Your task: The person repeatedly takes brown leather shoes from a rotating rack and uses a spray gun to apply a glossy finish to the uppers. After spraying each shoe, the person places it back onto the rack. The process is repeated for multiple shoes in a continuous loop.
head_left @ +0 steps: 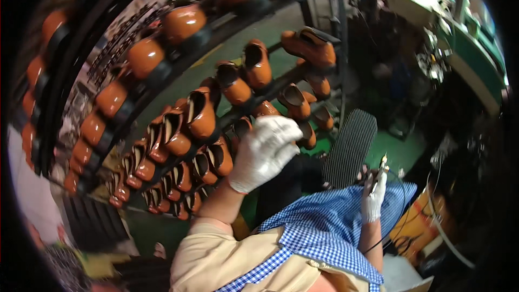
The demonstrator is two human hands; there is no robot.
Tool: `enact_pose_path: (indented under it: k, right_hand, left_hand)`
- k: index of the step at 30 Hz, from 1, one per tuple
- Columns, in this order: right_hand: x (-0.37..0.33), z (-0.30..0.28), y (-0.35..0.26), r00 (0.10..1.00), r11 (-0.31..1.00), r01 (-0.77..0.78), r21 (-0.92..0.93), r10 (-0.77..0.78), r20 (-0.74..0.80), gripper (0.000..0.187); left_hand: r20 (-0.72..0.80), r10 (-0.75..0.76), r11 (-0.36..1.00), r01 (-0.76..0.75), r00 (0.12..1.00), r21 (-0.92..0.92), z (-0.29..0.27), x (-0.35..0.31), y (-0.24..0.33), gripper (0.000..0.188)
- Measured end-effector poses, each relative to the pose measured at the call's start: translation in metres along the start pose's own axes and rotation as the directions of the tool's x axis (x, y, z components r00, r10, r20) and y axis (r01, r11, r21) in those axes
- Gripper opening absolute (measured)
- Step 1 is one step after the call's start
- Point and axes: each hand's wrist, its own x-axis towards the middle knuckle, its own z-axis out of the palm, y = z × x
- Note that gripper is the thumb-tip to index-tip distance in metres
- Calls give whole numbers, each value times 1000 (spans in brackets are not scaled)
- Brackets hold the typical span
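Observation:
My left hand (265, 149), in a white glove, is raised in front of a rack of glossy orange-brown clogs. Its fingers are loosely bent, with a gap to the thumb, and nothing shows between them. One clog (266, 109) is partly hidden just behind its fingertips. Low on the right, beside the blue checked apron (330, 213), my right hand (373, 200) wears a white glove with dark fingertips. It is closed around a slim tool (384, 163) with a brass-coloured tip. A thin hose or cord runs down from the tool.
The dark metal rack (281, 78) curves across the left and top, with clogs on several tiers. A ribbed dark grey pad (351, 149) stands between my hands. At the right are a workbench (470, 70) with a green edge, a cardboard box (424, 224) and a pale hose (440, 222).

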Motion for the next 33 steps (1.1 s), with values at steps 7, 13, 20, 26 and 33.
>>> enact_pose_path:
  k: [7,13,20,26,33]
  right_hand:
    - [5,29,-50,993,816,107,-568,-57,104,29]
    - [3,29,-35,975,820,223,-527,-194,111,28]
    - [-2,35,-54,997,898,62,-436,-32,76,22]
    - [0,27,-28,987,845,161,-510,-151,62,21]
    - [-3,21,-7,995,939,72,-336,-90,-37,27]
  left_hand:
    - [-269,104,583,160,958,796,-143,88,-31,61]
    - [43,-216,588,95,975,804,-224,129,-68,67]
    - [184,-399,842,280,898,461,-228,176,-65,50]
    - [-144,-153,958,182,978,221,-174,135,-4,42]
    - [211,220,958,-252,952,138,-79,22,53,59]
